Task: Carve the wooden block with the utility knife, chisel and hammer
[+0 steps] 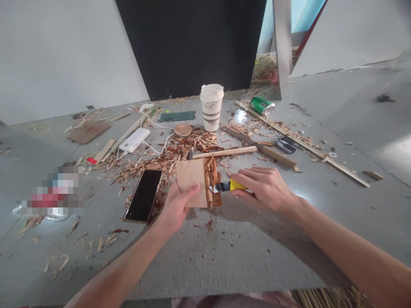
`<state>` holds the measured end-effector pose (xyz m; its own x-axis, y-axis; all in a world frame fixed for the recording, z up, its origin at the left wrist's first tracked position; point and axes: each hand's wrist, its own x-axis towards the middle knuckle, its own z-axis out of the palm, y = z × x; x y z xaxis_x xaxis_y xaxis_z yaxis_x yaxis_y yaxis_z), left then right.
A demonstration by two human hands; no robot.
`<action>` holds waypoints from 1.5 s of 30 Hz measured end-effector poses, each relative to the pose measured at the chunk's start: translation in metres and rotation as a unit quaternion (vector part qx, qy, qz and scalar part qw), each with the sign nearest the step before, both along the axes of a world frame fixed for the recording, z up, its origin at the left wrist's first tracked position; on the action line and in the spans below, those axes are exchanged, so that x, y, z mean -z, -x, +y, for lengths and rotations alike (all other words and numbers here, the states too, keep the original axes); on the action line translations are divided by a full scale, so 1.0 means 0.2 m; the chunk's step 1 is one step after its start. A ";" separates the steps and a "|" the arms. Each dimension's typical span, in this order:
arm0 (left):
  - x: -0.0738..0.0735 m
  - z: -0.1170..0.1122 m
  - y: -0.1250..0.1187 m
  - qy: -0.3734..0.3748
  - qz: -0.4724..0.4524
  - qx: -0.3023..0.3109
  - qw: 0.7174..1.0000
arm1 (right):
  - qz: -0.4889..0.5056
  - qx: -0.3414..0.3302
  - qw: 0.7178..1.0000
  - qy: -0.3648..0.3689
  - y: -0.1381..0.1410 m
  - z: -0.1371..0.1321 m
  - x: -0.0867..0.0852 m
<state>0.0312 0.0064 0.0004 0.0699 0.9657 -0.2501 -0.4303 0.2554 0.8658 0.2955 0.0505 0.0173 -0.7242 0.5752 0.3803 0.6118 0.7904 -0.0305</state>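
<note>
My left hand (pixel 176 205) grips a small flat wooden board (pixel 192 179), thumb on top and fingers underneath. Along the board's right edge runs a rough, splintered strip of reddish-brown wood (pixel 213 192). My right hand (pixel 265 188) is closed around the yellow handle of a utility knife (pixel 229 185). The knife's blade points left and meets the rough strip, close to the board's edge. Just beyond the board lies a hammer (pixel 227 152) with a pale wooden handle. A black smartphone (pixel 143 196) rests to the left of my left hand.
A lidded paper cup (pixel 212 109) stands at the back among wood shavings (pixel 154 160). A white power bank (pixel 135 140) with a cable lies left. To the right are a wood-handled file (pixel 279 156), a long thin wooden strip (pixel 321 155) and a green can (pixel 261 105) on its side.
</note>
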 end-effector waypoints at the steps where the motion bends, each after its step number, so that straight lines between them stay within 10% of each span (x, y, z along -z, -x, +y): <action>1: -0.01 0.00 0.00 -0.001 0.000 0.001 1.000 | -0.001 0.006 1.000 -0.008 0.00 0.00 0.00; 14: 0.00 0.03 0.02 0.033 0.021 -0.066 0.997 | 0.042 0.087 0.994 -0.048 0.08 -0.03 0.02; 21: -0.04 -0.07 -0.05 0.023 0.027 0.053 0.998 | 0.193 0.386 0.902 -0.008 -0.19 0.19 -0.06; 33: 0.05 0.09 0.01 0.022 0.035 -0.088 0.995 | 0.074 0.040 0.985 0.151 0.00 0.02 0.06; 45: 0.02 0.02 0.01 0.057 0.022 -0.073 0.995 | 0.052 -0.051 0.996 0.059 -0.01 0.01 0.06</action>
